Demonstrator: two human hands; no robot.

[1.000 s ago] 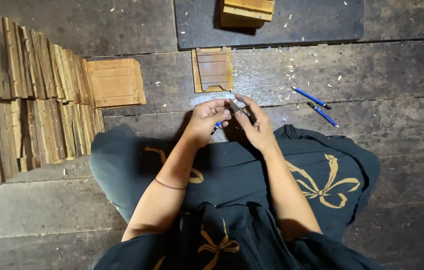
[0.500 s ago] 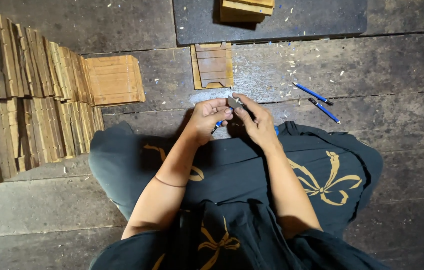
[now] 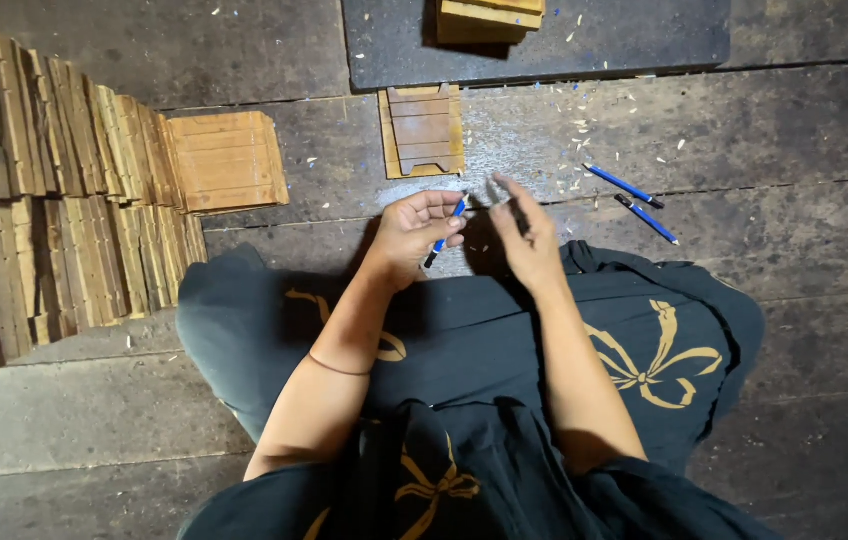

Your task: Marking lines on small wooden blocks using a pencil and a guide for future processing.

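Fingers (image 3: 441,212) of the left hand (image 3: 412,238) are curled shut around a blue pencil (image 3: 444,230), its tip pointing up toward the right hand (image 3: 527,240). That hand's fingers pinch a small grey blade (image 3: 495,190), blurred, just beside the pencil tip, above the lap. On the wooden floor (image 3: 794,130), rows of slatted wooden pieces (image 3: 54,200) stand far left, one wooden frame (image 3: 423,130) lies just ahead of the hands, and two more blue pencils (image 3: 634,203) lie to the right among pale shavings (image 3: 584,125).
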